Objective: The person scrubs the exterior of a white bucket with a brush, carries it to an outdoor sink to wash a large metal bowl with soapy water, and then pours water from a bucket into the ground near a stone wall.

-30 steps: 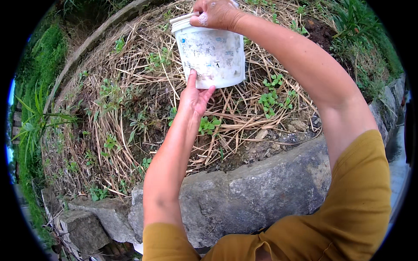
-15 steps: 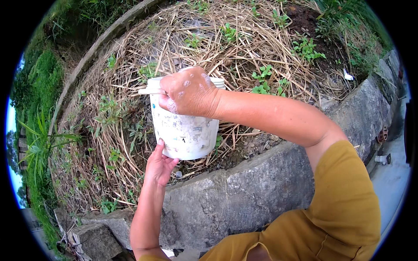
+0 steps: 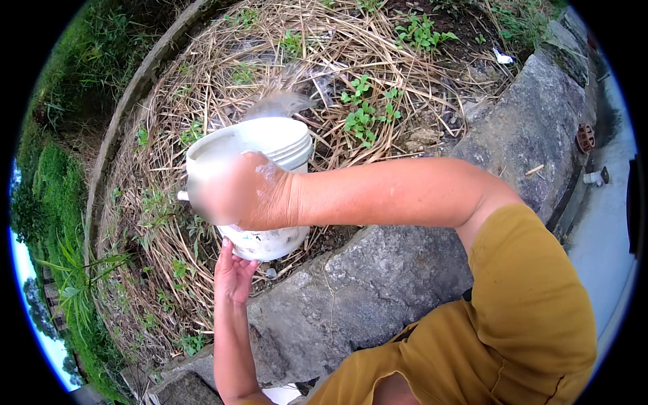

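A worn white plastic bucket [image 3: 293, 145] is tilted over the straw-covered bed, its mouth toward the far side. Greyish water [image 3: 280, 106] splashes just beyond the rim. My right hand [image 3: 260, 196], wet with suds, crosses in front of the bucket and seems closed on its white handle. The fingers are blurred, and a pale handle end [image 3: 183, 196] pokes out to their left. From below, my left hand [image 3: 234, 275] grips the lower left edge, with the thumb on the wall and the fingers at the base. The inside bottom of the bucket is hidden.
Green seedlings [image 3: 362, 118] grow among dry straw [image 3: 223, 81]. A rough stone kerb [image 3: 378, 290] runs between me and the bed. White litter [image 3: 502, 57] lies at the far right, and a pipe fitting [image 3: 597, 177] sits by the pavement [image 3: 601, 216].
The bucket has tipped away from me, and water now flies out past its far rim. My right hand has dropped lower in the picture; my left hand stays at the base.
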The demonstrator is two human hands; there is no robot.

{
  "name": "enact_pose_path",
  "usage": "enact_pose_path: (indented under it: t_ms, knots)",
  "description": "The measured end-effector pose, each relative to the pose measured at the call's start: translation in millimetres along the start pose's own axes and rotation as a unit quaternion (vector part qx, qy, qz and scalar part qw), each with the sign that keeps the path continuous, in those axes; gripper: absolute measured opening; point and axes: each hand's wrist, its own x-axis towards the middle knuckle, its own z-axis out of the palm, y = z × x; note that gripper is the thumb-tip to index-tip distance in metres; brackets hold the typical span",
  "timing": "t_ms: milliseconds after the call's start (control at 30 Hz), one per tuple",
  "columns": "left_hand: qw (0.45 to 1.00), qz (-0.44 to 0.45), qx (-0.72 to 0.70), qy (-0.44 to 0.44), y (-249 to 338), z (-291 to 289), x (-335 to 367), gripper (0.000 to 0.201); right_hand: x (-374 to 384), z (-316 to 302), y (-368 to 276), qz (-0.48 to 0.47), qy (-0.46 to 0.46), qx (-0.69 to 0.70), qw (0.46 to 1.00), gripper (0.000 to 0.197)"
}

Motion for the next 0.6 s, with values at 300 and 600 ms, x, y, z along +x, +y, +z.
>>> enact_pose_path:
  t_ms: [300,600]
  knots:
    - [0.989,0.078,0.116,-0.057,31.5,-20.7,-21.8,0.033,-2.6,-49.5,-30.8,0.095,-0.022,0.060,0.993,0.012]
    - [0.976,0.043,0.163,-0.140,27.3,38.5,15.5,0.031,-26.9,-91.9,-17.0,0.141,-0.008,-0.037,0.989,0.021]
